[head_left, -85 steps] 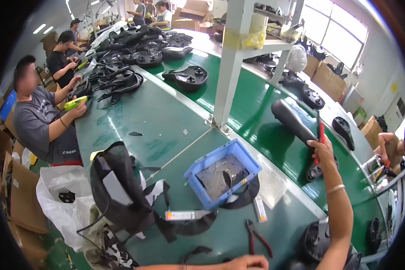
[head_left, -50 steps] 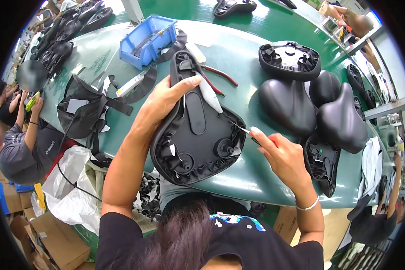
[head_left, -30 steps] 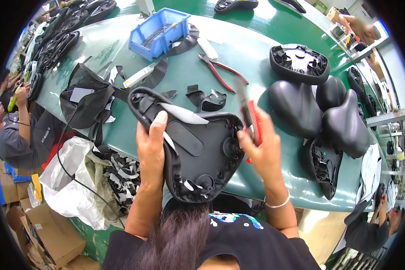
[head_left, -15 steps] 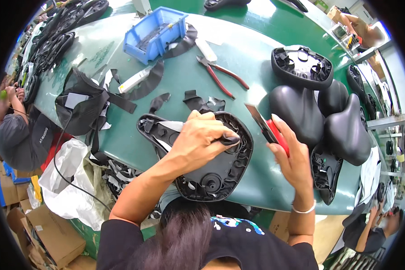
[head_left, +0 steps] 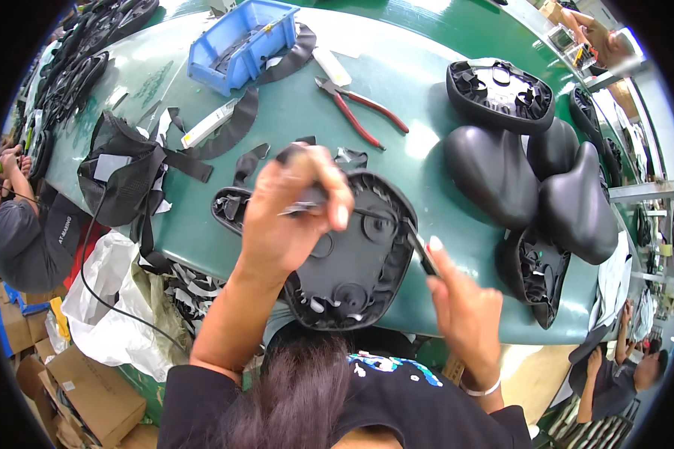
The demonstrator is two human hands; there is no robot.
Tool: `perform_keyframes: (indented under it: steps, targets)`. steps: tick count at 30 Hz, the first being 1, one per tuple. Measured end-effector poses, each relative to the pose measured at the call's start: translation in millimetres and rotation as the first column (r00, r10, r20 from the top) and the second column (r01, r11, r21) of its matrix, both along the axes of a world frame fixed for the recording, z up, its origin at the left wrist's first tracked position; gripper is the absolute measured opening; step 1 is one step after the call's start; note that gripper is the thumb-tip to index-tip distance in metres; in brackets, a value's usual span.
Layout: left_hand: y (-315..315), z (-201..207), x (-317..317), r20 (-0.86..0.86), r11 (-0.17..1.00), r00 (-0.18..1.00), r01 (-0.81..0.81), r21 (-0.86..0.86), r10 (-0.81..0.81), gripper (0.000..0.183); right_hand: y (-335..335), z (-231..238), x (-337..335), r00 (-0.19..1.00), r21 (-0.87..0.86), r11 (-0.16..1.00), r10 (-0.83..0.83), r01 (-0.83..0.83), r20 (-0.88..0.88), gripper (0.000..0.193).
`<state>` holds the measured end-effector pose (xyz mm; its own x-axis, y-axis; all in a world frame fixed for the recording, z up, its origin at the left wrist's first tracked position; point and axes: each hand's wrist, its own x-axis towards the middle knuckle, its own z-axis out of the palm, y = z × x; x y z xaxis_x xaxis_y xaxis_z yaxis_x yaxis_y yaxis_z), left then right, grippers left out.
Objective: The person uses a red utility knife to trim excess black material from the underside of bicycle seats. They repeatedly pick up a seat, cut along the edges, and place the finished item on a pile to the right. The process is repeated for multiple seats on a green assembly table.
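Note:
A black bicycle saddle (head_left: 329, 273) lies upside down on the green table in front of me, its folded cover edge bunched round the inside of the rim. Raised over its left part, my left hand (head_left: 288, 209) is closed on a strip of black cover material (head_left: 313, 196), which seems to stretch right toward the rim; motion blurs the fingers. My right hand (head_left: 464, 307) grips a utility knife (head_left: 421, 247), seen nearly edge-on, its blade end at the saddle's right rim. The knife's red handle is mostly hidden now.
Red-handled pliers (head_left: 359, 112) lie beyond the saddle. A blue bin (head_left: 243, 46) stands at the far left, near black scraps and a black mesh bag (head_left: 116, 168). Several finished saddles (head_left: 490, 176) are piled at the right. A co-worker (head_left: 34, 239) sits at the left.
My left hand has lifted and moved left from the saddle's rim with the strip. My right hand has brought the knife down and left to the rim. The view has shifted slightly.

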<state>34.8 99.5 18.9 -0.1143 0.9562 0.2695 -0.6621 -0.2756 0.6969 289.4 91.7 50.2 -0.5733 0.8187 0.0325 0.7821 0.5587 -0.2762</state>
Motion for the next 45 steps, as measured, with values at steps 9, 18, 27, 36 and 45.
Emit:
perform_keyframes:
  steps: [9, 18, 27, 36, 45]
  targets:
    - [62, -3, -3, -0.771, 0.703, 0.010, -0.419, 0.575, 0.637, 0.026, 14, -1, -25, 0.980, 0.245, 0.969, -0.027, -0.023, 0.198, 0.049]
    - [1, -4, -29, 0.194, 0.951, 0.971, -0.075, -0.299, 0.137, 0.046, 86, 24, -4, 0.943, 0.181, 0.940, 0.247, -0.289, 0.225, 0.044]
    - [-70, 41, -89, -0.324, 0.972, 0.916, -0.214, 0.101, 0.236, 0.055, 99, 46, -31, 0.798, -0.038, 0.872, 0.464, -0.489, 0.384, 0.048]
    - [37, 46, -85, -0.790, 0.915, 0.609, 0.352, 0.194, -0.067, 0.028, 24, 55, -16, 0.897, 0.056, 0.980, 0.152, -0.192, 0.416, 0.047]
    - [52, 4, -37, -0.506, 0.921, 0.780, 0.383, -0.078, -0.367, 0.033, 81, 50, -38, 0.880, -0.072, 0.908, 0.418, -0.413, 0.225, 0.044]
